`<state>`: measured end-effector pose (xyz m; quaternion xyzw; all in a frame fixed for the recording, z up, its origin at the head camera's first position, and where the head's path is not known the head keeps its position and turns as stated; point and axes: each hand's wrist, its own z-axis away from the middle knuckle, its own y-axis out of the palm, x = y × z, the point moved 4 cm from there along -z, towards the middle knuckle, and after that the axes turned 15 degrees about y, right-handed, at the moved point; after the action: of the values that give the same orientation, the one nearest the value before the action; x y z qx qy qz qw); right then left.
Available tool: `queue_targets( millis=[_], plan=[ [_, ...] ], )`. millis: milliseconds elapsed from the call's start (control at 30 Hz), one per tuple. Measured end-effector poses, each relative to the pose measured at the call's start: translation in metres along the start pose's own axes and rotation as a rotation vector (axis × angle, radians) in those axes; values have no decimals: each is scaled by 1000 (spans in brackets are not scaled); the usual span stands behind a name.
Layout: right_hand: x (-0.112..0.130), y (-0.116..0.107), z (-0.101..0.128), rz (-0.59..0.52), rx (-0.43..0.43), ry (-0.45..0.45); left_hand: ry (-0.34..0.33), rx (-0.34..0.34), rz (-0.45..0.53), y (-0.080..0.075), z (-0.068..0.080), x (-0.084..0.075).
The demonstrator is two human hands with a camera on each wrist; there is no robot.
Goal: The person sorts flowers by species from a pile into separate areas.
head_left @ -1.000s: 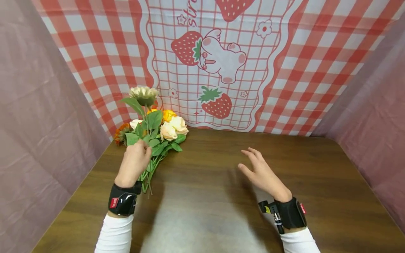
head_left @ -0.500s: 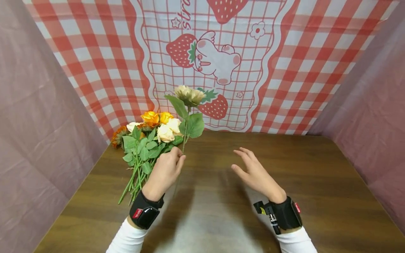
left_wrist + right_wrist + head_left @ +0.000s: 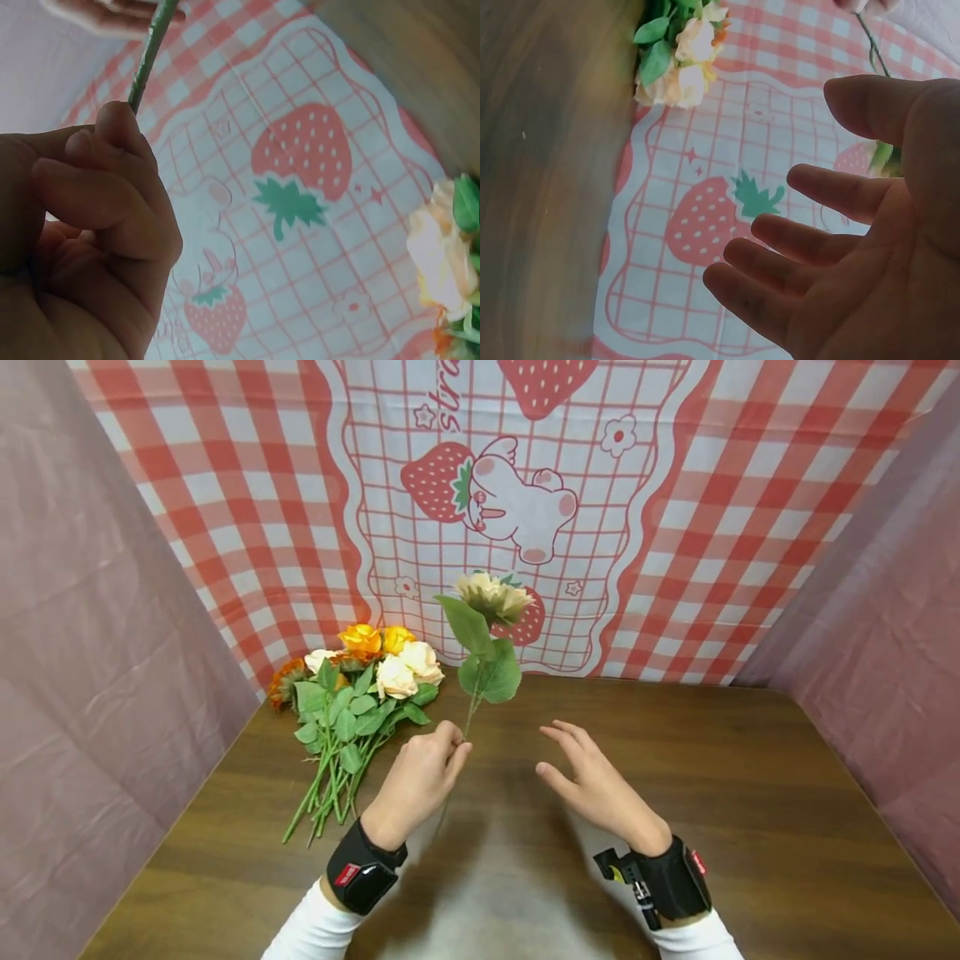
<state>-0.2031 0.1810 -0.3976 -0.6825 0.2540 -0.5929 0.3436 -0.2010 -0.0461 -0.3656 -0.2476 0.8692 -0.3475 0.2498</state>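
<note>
dark wood table [image 3: 750,793]; red-checked strawberry cloth [image 3: 675,485] behind; mauve side drapes [image 3: 90,635].

Bunch of orange & cream roses [image 3: 352,693] lying on wooden table [image 3: 750,793]; strawberry-print checked cloth [image 3: 675,527] as backdrop.

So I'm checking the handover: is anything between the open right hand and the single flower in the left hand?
Nothing visible. The left hand pinches the flower by its stem, upright. The right hand is open beside it, with only bare table between. The bunch lies off to the left.
</note>
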Motion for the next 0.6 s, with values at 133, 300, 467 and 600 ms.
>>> queue_targets(
  millis=[133,300,467,600],
  plan=[
    [8,2,3,-43,-18,-67,21,28,35,11,0,-10],
    [14,4,8,-218,47,-81,55,76,73,28,3,-23],
    [19,3,8,-345,72,-51,104,66,79,39,5,-33],
    [21,1,7,-347,33,-45,138,57,82,45,5,-38]
  ],
)
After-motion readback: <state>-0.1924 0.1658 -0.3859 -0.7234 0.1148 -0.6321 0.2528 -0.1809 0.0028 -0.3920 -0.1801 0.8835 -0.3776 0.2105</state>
